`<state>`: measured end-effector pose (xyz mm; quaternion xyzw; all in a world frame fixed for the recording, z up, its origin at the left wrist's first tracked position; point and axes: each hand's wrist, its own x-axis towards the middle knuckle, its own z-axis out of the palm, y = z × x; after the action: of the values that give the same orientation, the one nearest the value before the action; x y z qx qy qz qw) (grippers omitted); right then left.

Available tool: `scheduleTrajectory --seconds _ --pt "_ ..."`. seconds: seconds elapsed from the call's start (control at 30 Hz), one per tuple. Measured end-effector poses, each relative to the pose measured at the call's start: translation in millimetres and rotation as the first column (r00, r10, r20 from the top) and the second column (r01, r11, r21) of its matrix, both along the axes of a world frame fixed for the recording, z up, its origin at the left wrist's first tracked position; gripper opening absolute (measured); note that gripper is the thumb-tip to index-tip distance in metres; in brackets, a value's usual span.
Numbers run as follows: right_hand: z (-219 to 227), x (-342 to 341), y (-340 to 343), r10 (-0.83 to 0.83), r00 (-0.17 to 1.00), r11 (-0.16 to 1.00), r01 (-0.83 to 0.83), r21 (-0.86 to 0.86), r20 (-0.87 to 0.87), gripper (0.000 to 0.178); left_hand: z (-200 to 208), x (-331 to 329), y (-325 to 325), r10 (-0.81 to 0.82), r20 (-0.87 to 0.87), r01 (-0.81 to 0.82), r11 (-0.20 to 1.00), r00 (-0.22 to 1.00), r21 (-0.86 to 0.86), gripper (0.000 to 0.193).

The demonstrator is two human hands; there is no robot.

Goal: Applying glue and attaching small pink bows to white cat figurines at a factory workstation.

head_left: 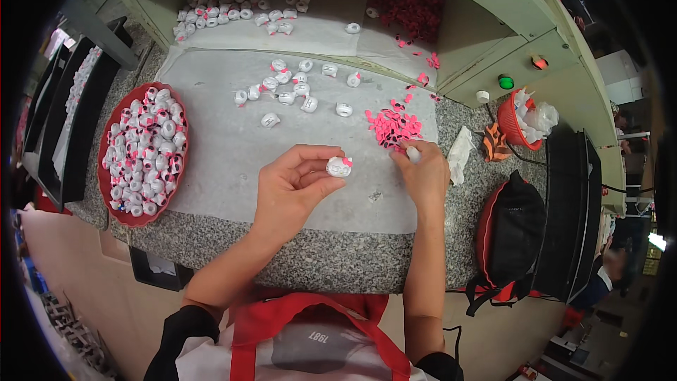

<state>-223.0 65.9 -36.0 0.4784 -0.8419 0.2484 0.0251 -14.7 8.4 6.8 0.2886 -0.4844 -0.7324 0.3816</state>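
Note:
Between the thumb and fingers of my left hand (293,180) is a small white rounded piece (338,167) with a pink patch on it, held above the paper sheet. My right hand (427,171) is closed at the near edge of a pile of small flat pink pieces (392,125), some with dark undersides. A small pale thing (413,155) shows at its fingers; its kind is unclear. Farther off, several loose white pieces (285,98) lie on the white paper sheet (218,162), some with pink on them.
A red scalloped tray (181,162) full of white-and-pink pieces stands at left, with black trays (56,162) beyond. A green cabinet (465,74) rises behind. On the right are a crumpled tissue (461,155), an orange basket (506,121) and a black bag (518,229).

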Motion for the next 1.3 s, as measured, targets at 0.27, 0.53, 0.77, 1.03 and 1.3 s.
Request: scheduleTrajectory --seconds 0.27,0.53,0.77,1.03,1.3 --pt "9.1 5.9 11.1 0.005 0.924 0.987 0.056 -0.148 0.383 0.015 -12.1 -9.0 1.5 -0.009 0.085 0.008 1.0 0.996 0.013 0.032" --pt "48.0 30.9 10.6 0.198 0.35 0.959 0.126 -0.255 0.916 0.01 -9.8 -6.1 3.7 0.026 0.096 -0.023 0.999 0.995 -0.029 0.034" --pt "54.2 76.2 10.8 0.38 0.279 0.92 -0.013 -0.392 0.882 0.012 -19.5 -9.2 8.6 0.058 0.038 -0.049 0.977 0.998 -0.208 0.03" --pt "51.8 66.5 13.7 0.295 0.327 0.947 0.023 -0.319 0.898 0.012 -8.7 -9.6 8.4 0.038 0.015 -0.032 0.948 0.999 -0.318 0.033" --pt "57.4 75.2 15.6 0.318 0.507 0.928 0.004 -0.372 0.801 0.017 -9.8 -2.0 -1.8 -0.132 -0.099 0.128 0.991 0.986 -0.045 0.03"
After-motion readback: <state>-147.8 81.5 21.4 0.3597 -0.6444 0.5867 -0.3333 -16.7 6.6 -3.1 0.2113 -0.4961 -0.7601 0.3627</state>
